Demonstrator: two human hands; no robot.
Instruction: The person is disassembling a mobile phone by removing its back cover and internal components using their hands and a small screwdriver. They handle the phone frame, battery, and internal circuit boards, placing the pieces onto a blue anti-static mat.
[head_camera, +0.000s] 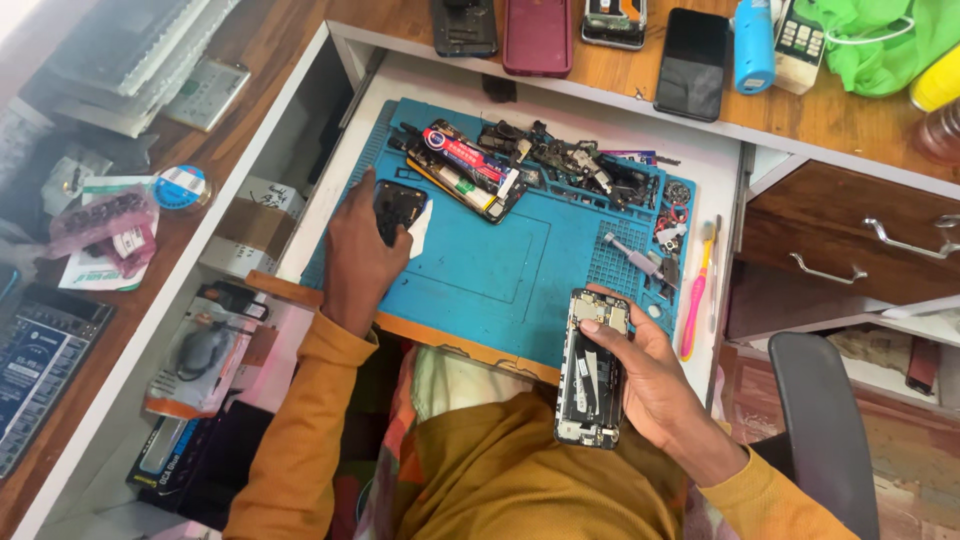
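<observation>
My right hand (665, 385) grips an opened phone body (591, 370), back cover off, circuit board and metal shields showing, thumb resting near its top. It hovers over the near edge of the blue repair mat (500, 270). My left hand (358, 255) rests on the mat's left side, fingers on a small black phone part (398, 205) with a white card (422, 228) beside it. Both sleeves are mustard yellow.
Tubes, small parts and screws clutter the mat's far edge (560, 165). A grey screwdriver (635, 255) and pink toothbrush (697, 285) lie at the right. Several phones (690, 65) sit on the wooden desk above. Drawers (860, 235) and a chair (825, 420) stand at right.
</observation>
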